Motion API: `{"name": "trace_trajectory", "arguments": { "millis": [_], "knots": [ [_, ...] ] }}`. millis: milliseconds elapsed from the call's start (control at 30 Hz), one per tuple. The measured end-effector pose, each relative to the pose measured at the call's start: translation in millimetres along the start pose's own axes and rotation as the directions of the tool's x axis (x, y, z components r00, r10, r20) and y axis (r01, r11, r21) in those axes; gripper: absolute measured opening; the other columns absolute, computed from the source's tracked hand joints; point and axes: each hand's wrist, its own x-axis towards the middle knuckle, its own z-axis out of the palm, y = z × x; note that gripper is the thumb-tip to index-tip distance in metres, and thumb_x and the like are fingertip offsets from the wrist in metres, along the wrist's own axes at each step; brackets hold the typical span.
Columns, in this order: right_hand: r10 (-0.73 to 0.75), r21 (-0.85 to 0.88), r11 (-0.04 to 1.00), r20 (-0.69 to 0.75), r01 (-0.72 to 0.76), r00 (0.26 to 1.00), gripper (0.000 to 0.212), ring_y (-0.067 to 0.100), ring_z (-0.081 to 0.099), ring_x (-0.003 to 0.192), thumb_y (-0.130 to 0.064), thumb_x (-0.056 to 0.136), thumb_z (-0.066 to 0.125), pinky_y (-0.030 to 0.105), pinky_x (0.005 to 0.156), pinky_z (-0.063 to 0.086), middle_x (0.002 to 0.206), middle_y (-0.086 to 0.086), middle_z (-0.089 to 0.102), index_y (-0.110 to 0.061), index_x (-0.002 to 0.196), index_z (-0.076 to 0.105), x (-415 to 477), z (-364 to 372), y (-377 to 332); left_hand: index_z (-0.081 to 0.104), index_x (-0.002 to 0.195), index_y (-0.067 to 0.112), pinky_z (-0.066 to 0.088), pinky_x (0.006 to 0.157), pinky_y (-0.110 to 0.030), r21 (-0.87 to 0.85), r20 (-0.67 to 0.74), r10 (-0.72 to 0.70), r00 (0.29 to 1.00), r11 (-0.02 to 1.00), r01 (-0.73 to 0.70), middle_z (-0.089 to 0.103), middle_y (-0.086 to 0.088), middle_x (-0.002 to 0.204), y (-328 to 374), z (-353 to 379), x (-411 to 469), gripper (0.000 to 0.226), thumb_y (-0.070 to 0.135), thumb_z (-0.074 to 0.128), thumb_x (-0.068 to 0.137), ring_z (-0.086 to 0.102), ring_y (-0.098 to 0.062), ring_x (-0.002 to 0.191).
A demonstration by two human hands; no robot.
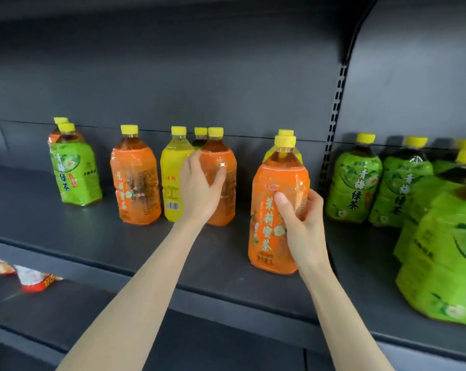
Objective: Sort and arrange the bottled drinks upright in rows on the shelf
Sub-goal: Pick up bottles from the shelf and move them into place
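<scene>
Bottled drinks with yellow caps stand on a dark grey shelf (98, 236). My left hand (199, 186) grips an orange-labelled bottle (222, 207) in the middle of the shelf. My right hand (301, 223) grips another orange-labelled bottle (269, 199) nearer the front edge, upright. A yellow-labelled bottle (297, 153) stands right behind it. Left of my left hand stand a yellow-labelled bottle (171, 178) and an orange-labelled bottle (135, 178). A green-labelled bottle (200, 136) shows behind the held middle one. Two green-labelled bottles (75, 172) stand at the far left.
Several green-labelled bottles (355, 183) crowd the shelf section to the right, past a slotted upright (333, 124). Large green ones (440, 263) stand close at the right front. Red and white snack packets (31, 277) lie on the lower shelf at the left.
</scene>
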Motion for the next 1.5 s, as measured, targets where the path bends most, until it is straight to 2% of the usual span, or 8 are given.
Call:
{"name": "trace_trajectory", "arguments": {
  "millis": [100,267,633,867,967,1067,1300,1500],
  "knots": [
    [0.016,-0.053,0.998,-0.014,-0.017,1.000,0.075,-0.008,0.065,0.087,-0.070,0.063,0.062,0.019,0.072,0.051,0.106,-0.021,0.061,-0.038,0.125,0.034,4.0,5.4,-1.4,0.026,0.146,0.010,0.025,0.107,-0.044,0.140,0.037,0.003,0.999,0.990,-0.008,0.038,-0.011,0.147,-7.6,13.6,31.2,0.079,0.049,0.060,0.086,0.030,-0.029,0.136],
    [0.007,-0.081,0.997,-0.092,-0.015,0.996,0.072,-0.007,0.065,0.089,-0.067,0.064,0.060,0.014,0.067,0.052,0.107,-0.020,0.062,-0.038,0.124,0.033,0.3,18.1,-1.5,0.042,0.137,0.009,0.029,0.098,-0.043,0.321,0.077,0.105,0.992,0.939,-0.124,0.052,-0.014,0.131,-17.5,16.4,56.1,0.087,0.065,0.062,0.075,0.037,-0.034,0.123],
    [-0.037,-0.175,0.985,-0.195,0.002,0.980,0.093,0.004,0.064,0.104,-0.067,0.065,0.061,0.032,0.087,0.055,0.121,-0.014,0.060,-0.031,0.143,0.028,-19.7,50.1,6.8,0.056,0.124,0.009,0.036,0.091,-0.031,-0.219,0.037,0.258,0.966,0.945,-0.244,0.048,-0.015,0.112,-20.8,-31.8,22.2,0.071,0.042,0.082,0.066,0.041,-0.028,0.110],
    [-0.017,-0.144,0.989,-0.261,-0.021,0.965,0.074,0.007,0.068,0.097,-0.070,0.069,0.068,0.037,0.085,0.057,0.110,-0.010,0.070,-0.030,0.128,0.049,-39.5,53.8,1.2,0.056,0.125,0.018,0.038,0.089,-0.024,-0.314,0.085,0.251,0.964,0.925,-0.213,0.046,-0.004,0.118,-12.8,-61.0,4.1,0.080,0.071,0.063,0.066,0.037,-0.012,0.114],
    [0.067,-0.071,0.993,-0.288,-0.091,0.955,0.064,0.012,0.071,0.094,-0.073,0.059,0.065,0.043,0.087,0.056,0.103,-0.007,0.073,-0.034,0.109,0.060,-51.0,54.4,1.2,0.039,0.138,0.034,0.042,0.081,-0.007,-0.547,0.341,0.098,0.935,0.830,0.112,0.044,0.012,0.130,-24.5,-66.4,-14.0,0.089,0.066,0.071,0.060,0.045,0.001,0.117],
    [0.093,-0.026,0.994,-0.276,-0.104,0.957,0.053,0.014,0.071,0.094,-0.067,0.067,0.065,0.044,0.088,0.056,0.104,-0.005,0.073,-0.034,0.108,0.060,-60.8,56.6,-6.1,0.047,0.118,0.044,0.047,0.061,-0.006,-0.600,0.563,0.011,0.826,0.693,0.400,0.061,0.021,0.109,-37.2,-67.1,-31.0,0.079,0.059,0.083,0.049,0.060,0.009,0.096],
    [0.071,-0.016,0.997,-0.358,-0.082,0.931,0.049,0.015,0.072,0.087,-0.065,0.068,0.064,0.035,0.077,0.058,0.094,-0.004,0.075,-0.028,0.100,0.063,-97.1,48.4,-26.2,0.046,0.103,0.050,0.047,0.054,-0.009,-0.641,0.499,-0.076,0.863,0.638,0.426,0.062,0.030,0.093,-15.1,-75.2,-63.0,0.068,0.064,0.077,0.043,0.059,0.016,0.085],
    [0.070,-0.043,0.993,-0.515,-0.107,0.854,0.065,0.015,0.073,0.082,-0.076,0.054,0.060,0.037,0.076,0.057,0.088,-0.003,0.076,-0.025,0.094,0.067,-141.9,-13.2,-59.6,0.049,0.102,0.048,0.046,0.050,-0.006,-0.673,0.565,0.033,0.824,0.596,0.437,0.061,0.039,0.088,42.3,-79.0,-108.1,0.067,0.069,0.071,0.042,0.060,0.015,0.083]
  ]
}}
